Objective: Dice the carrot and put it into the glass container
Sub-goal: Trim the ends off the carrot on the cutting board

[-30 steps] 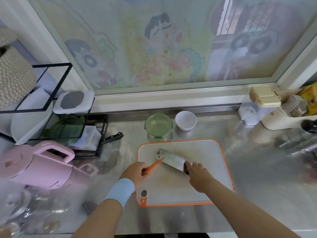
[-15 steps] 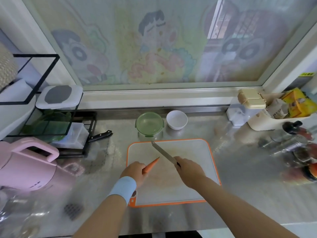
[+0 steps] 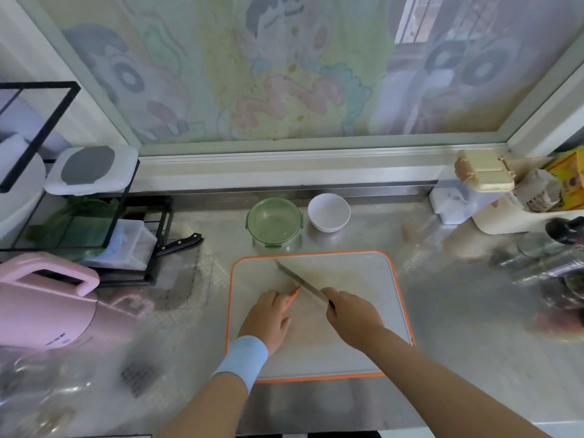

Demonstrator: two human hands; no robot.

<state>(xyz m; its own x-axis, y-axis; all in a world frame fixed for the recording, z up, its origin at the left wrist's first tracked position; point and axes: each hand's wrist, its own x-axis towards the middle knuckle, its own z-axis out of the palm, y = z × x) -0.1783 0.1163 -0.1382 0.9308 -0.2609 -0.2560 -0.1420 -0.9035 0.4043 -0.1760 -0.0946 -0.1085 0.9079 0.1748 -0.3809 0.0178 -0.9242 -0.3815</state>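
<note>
Left hand (image 3: 268, 314) grip pins carrot (image 3: 294, 294) to board (image 3: 357, 270) for cutting; right hand (image 3: 354, 314) grip holds knife (image 3: 295, 277) at tip; glass container (image 3: 273, 221) ready, 12 o'clock.

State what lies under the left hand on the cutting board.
A carrot: only its orange tip shows, beside the knife; the left hand covers the rest.

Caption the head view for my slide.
Left hand holds a carrot on the board; right hand holds a knife at its tip.

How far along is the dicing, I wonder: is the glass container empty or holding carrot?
Empty, it seems: the glass container shows only clear green, nothing orange inside.
</note>
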